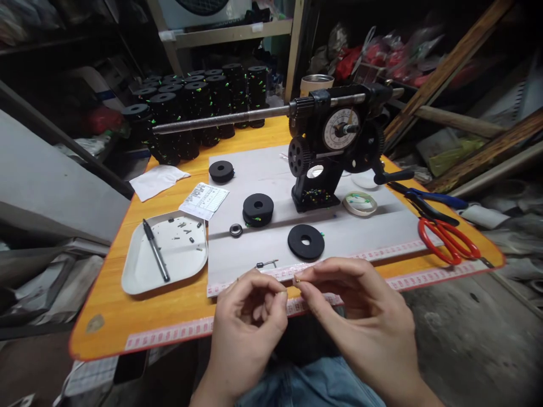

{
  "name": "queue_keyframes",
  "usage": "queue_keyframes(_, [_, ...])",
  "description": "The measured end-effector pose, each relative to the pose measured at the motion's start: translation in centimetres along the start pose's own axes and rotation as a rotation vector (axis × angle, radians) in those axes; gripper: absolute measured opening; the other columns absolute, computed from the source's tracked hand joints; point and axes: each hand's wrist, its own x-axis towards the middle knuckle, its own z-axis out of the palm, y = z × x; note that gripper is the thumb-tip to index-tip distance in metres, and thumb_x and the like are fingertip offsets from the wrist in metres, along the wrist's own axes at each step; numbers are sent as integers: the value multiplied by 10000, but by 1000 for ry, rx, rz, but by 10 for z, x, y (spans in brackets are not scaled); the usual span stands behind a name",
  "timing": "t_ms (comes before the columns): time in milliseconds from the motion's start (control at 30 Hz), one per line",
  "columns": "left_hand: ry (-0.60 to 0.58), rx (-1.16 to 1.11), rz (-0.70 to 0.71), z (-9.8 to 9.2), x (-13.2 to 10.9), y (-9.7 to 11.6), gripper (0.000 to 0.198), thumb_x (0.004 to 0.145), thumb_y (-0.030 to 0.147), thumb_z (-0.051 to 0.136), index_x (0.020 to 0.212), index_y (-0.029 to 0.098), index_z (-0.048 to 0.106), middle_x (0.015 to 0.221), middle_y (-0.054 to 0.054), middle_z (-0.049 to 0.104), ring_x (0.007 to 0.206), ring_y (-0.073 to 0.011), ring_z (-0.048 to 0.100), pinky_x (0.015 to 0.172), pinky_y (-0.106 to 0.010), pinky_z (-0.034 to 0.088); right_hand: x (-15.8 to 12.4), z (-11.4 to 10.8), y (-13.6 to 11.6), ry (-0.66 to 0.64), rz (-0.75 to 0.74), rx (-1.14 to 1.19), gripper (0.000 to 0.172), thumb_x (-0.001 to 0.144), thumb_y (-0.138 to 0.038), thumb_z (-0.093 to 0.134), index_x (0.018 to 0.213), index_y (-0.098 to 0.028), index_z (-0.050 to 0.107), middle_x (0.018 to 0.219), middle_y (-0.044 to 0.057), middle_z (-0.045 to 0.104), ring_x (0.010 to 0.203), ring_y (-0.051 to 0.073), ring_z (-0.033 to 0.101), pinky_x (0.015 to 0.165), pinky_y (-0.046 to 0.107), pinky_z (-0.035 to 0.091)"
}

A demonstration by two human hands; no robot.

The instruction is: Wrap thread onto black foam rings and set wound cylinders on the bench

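Over the table's front edge, my left hand [254, 316] is closed, thumb and forefinger pinched together; whatever they hold is too small to name. My right hand [360, 316], just beside it, pinches a tiny brassy piece [297, 279] between thumb and forefinger. Beyond the hands lies a small dark weight with a wire [267, 264]. A black foam disc [306, 242] lies flat behind my right hand. Farther back are a thicker foam spool [258, 210] with a bit of green on it, a small dark ring [236, 229] and another foam spool [221, 171].
A black hand-cranked winding machine [322, 141] stands behind the discs. Left is a white tray [131, 271] with a pen [156, 251]. Red-handled scissors [449, 242] and pliers [441, 196] lie right. Stacked black spools [197, 102] fill the back left. Measuring tape [169, 333] lines the front edge.
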Motion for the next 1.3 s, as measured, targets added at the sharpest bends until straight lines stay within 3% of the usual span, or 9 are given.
queue_keyframes(200, [59, -43, -16, 5, -1, 4, 71, 781, 160, 643, 715, 185, 649, 689, 0, 582, 633, -119, 520, 558, -203, 410, -1, 0, -1, 14, -14, 3, 299, 809, -82, 712, 1021, -266, 610, 912, -19, 705, 828, 113, 719, 735, 154, 610])
queue_keyframes(400, [15, -7, -12, 2, 0, 3, 49, 779, 166, 653, 737, 191, 660, 697, -4, 601, 660, -132, 548, 580, -207, 434, -2, 1, -1, 5, -8, 8, 296, 810, -88, 711, 1029, -265, 618, 927, -3, 705, 821, 140, 719, 719, 203, 626])
queue_keyframes(767, [75, -38, -18, 6, -2, 4, 72, 785, 162, 644, 721, 194, 656, 703, 4, 601, 645, -115, 531, 576, -200, 414, -5, 0, -1, -23, -16, 11, 328, 818, -66, 700, 1052, -278, 613, 950, -15, 696, 826, 125, 718, 744, 193, 623])
queue_keyframes(1300, [19, -6, 26, 1, -1, -2, 86, 817, 161, 616, 748, 199, 649, 704, 6, 578, 663, -122, 526, 581, -200, 417, -7, -2, 4, 10, -183, -121, 402, 792, 8, 701, 1106, -230, 618, 997, 14, 698, 874, 148, 708, 774, 230, 629])
